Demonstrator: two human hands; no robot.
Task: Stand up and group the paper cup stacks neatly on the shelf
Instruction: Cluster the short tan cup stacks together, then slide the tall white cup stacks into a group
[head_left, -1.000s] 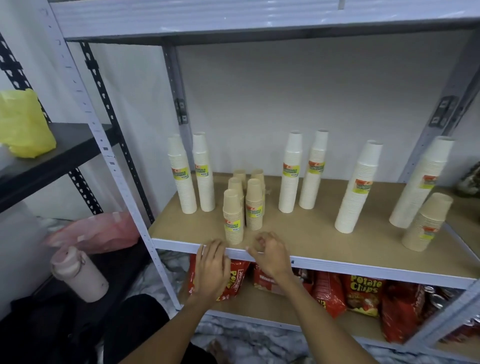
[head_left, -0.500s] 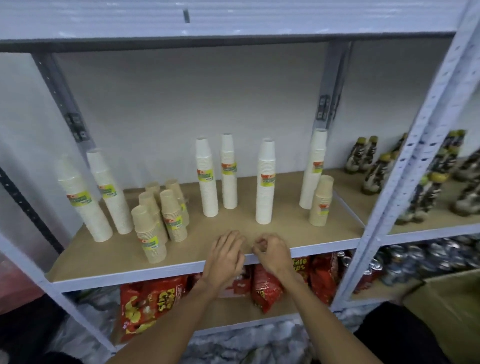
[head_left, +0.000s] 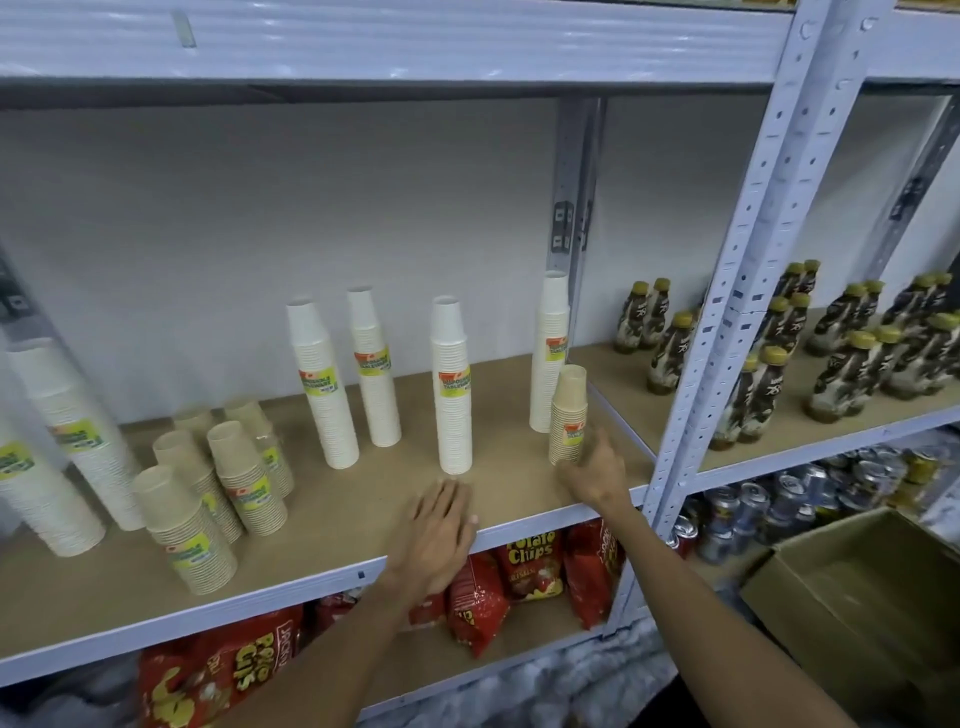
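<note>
Upright paper cup stacks stand on the wooden shelf (head_left: 337, 525). Tall white stacks: two at far left (head_left: 78, 431), a pair (head_left: 322, 384) near the middle, one (head_left: 452, 384) in front, one (head_left: 550, 348) by the right post. A cluster of short brown stacks (head_left: 218, 488) sits left of centre. A lone short brown stack (head_left: 569, 415) stands at the right. My right hand (head_left: 595, 467) reaches beside this stack with fingers spread, touching or nearly touching its base. My left hand (head_left: 441, 525) lies flat, fingers straight, on the shelf's front edge below the front white stack.
Red potato chip bags (head_left: 524, 566) fill the shelf below. A grey perforated upright (head_left: 737, 291) divides this bay from one with brown bottles (head_left: 769, 389). Cans (head_left: 753, 514) sit below those. An open cardboard box (head_left: 857, 597) stands at lower right.
The view has swung right and closer. My right hand moved from the shelf edge up to the lone brown stack and opened. My left hand stays at the edge.
</note>
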